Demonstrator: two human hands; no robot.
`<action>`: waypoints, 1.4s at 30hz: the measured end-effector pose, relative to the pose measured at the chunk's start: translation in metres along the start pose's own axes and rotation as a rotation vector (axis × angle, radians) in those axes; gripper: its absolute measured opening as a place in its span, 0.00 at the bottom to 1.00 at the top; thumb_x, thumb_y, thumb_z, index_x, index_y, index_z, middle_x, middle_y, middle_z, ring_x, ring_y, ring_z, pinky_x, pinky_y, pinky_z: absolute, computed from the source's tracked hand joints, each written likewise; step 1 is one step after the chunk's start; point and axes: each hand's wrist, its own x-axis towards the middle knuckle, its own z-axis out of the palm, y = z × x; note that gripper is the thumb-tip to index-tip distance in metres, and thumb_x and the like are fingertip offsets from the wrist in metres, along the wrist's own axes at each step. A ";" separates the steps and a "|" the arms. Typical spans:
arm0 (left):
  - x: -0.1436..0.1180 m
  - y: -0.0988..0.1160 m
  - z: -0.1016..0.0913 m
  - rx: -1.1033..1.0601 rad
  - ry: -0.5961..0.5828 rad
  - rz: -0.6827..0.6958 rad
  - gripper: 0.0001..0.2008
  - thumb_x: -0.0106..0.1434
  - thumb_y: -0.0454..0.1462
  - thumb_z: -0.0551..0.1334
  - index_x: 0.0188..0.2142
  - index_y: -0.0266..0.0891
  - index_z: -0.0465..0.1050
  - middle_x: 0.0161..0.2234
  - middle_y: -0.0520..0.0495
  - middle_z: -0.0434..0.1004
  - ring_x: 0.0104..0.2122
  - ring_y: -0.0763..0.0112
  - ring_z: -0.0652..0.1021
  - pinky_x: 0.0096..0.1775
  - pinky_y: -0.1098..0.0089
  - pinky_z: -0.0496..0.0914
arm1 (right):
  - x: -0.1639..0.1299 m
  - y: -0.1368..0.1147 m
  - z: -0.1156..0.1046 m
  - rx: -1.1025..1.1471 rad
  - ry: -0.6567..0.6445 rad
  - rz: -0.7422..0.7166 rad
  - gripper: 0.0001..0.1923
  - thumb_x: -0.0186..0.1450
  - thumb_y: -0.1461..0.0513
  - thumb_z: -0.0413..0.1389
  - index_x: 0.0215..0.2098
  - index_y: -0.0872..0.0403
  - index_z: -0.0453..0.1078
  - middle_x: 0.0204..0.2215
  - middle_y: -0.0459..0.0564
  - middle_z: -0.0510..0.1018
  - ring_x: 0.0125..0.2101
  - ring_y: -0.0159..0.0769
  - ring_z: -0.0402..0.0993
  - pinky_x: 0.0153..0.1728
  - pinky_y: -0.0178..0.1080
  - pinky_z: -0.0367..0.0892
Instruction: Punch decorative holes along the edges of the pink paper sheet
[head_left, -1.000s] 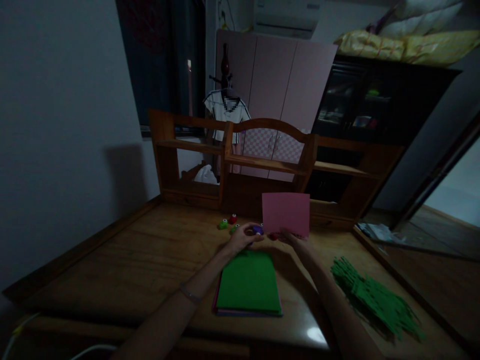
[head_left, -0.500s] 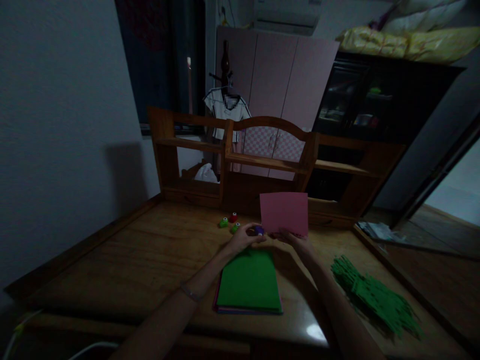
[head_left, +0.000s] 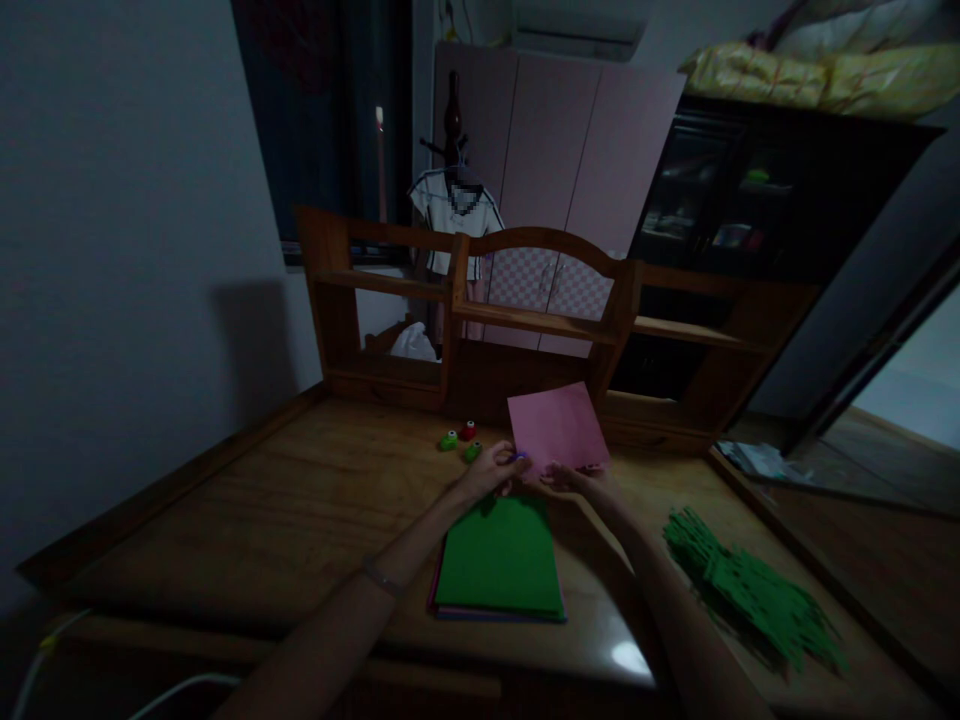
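My left hand is closed round a small purple paper punch, most of which the fingers hide. A sheet of pink paper is pinched along its lower edge by my right hand. The sheet's left lower corner meets the punch, and its lower edge looks notched. Just below both hands, a stack of coloured paper with a green sheet on top lies on the desk. Left of my left hand stand a green punch, a red punch and another green punch.
A heap of green cut paper lies right of my right forearm on the wooden desk. A wooden shelf unit rises along the back edge. White cables hang at the lower left. The room is dim.
The pink sheet has tilted anticlockwise and shifted left, bringing its corner to the punch. My left hand has turned, so less of the purple punch shows.
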 end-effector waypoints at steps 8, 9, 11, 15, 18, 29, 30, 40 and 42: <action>0.007 -0.008 0.000 -0.028 -0.010 -0.004 0.24 0.51 0.50 0.66 0.37 0.32 0.69 0.24 0.50 0.71 0.12 0.83 0.63 0.14 0.77 0.52 | 0.005 0.007 -0.004 0.040 0.002 0.038 0.17 0.49 0.54 0.65 0.31 0.58 0.76 0.30 0.55 0.80 0.32 0.43 0.77 0.35 0.39 0.72; 0.007 -0.009 0.000 -0.033 -0.009 -0.004 0.23 0.51 0.50 0.66 0.37 0.32 0.70 0.23 0.50 0.70 0.12 0.83 0.63 0.14 0.77 0.52 | 0.004 0.007 -0.003 0.040 0.008 0.044 0.17 0.49 0.54 0.65 0.31 0.58 0.76 0.30 0.55 0.80 0.32 0.42 0.77 0.35 0.38 0.72; 0.008 -0.009 0.000 -0.046 -0.002 -0.006 0.23 0.51 0.51 0.66 0.36 0.33 0.70 0.23 0.50 0.70 0.12 0.83 0.63 0.14 0.77 0.52 | 0.002 0.006 -0.001 0.056 0.028 0.057 0.16 0.49 0.55 0.65 0.30 0.58 0.75 0.30 0.53 0.80 0.32 0.42 0.77 0.33 0.37 0.71; 0.006 -0.007 0.000 -0.062 -0.013 -0.014 0.23 0.51 0.51 0.66 0.36 0.34 0.68 0.26 0.50 0.71 0.12 0.84 0.63 0.14 0.78 0.53 | -0.001 0.003 0.002 0.070 -0.002 0.095 0.15 0.49 0.54 0.65 0.30 0.57 0.76 0.30 0.53 0.80 0.31 0.42 0.77 0.32 0.38 0.71; 0.005 -0.006 0.001 -0.055 -0.039 -0.010 0.22 0.52 0.50 0.65 0.36 0.34 0.68 0.27 0.50 0.71 0.12 0.83 0.64 0.13 0.78 0.53 | -0.003 -0.002 0.003 0.050 -0.008 0.041 0.15 0.50 0.54 0.64 0.30 0.56 0.76 0.31 0.53 0.80 0.31 0.43 0.77 0.33 0.39 0.71; 0.004 -0.006 0.002 -0.063 -0.059 -0.044 0.23 0.51 0.51 0.65 0.36 0.34 0.69 0.24 0.51 0.70 0.12 0.83 0.64 0.14 0.78 0.54 | -0.005 -0.007 0.003 -0.004 -0.014 0.041 0.14 0.51 0.53 0.63 0.28 0.56 0.76 0.30 0.55 0.80 0.33 0.44 0.77 0.34 0.38 0.71; 0.004 -0.006 0.002 -0.063 -0.064 -0.050 0.23 0.51 0.51 0.65 0.36 0.34 0.69 0.23 0.51 0.70 0.12 0.83 0.64 0.15 0.78 0.54 | -0.004 -0.006 0.003 0.003 -0.017 0.048 0.13 0.51 0.54 0.63 0.27 0.56 0.76 0.29 0.54 0.80 0.33 0.44 0.77 0.34 0.38 0.71; 0.001 0.001 0.003 -0.014 -0.082 -0.067 0.24 0.52 0.52 0.64 0.38 0.33 0.70 0.19 0.54 0.67 0.12 0.81 0.65 0.15 0.78 0.55 | -0.001 -0.003 0.001 0.016 -0.038 0.053 0.17 0.50 0.52 0.64 0.29 0.59 0.76 0.31 0.56 0.80 0.33 0.43 0.77 0.34 0.37 0.71; 0.001 0.002 0.003 -0.004 -0.083 -0.079 0.25 0.51 0.52 0.64 0.38 0.33 0.69 0.18 0.54 0.67 0.12 0.81 0.65 0.15 0.78 0.56 | -0.001 -0.003 0.001 0.003 -0.035 0.056 0.18 0.49 0.52 0.65 0.29 0.59 0.76 0.31 0.56 0.80 0.33 0.43 0.77 0.33 0.36 0.71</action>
